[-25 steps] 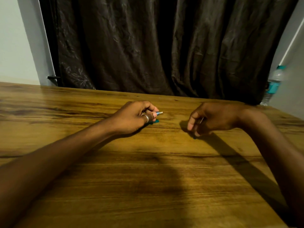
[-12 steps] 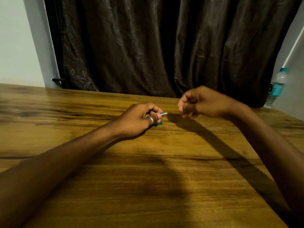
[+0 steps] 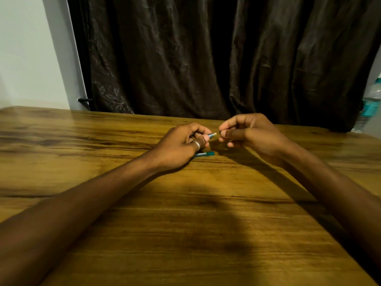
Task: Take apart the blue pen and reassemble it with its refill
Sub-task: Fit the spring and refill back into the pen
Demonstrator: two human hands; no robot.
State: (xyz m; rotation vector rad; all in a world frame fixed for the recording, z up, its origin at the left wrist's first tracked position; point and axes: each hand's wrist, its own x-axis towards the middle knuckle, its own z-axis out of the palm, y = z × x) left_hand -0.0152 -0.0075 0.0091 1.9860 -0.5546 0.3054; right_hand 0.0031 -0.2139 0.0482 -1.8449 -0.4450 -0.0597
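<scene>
One blue pen part (image 3: 212, 134) is pinched in the left hand (image 3: 181, 144), one teal piece (image 3: 204, 154) lies on the table (image 3: 123, 203), and the right hand (image 3: 250, 134) is curled, contents unclear

No text, brand, number or sign can be read anywhere. The water bottle (image 3: 371, 104) at the right edge wears a teal label, but it is cut off by the frame and too blurred to show any lettering. The teal pen part (image 3: 204, 154) lying on the wooden table (image 3: 185, 234) carries a pale strip along its side, too small to make out as print.
</scene>
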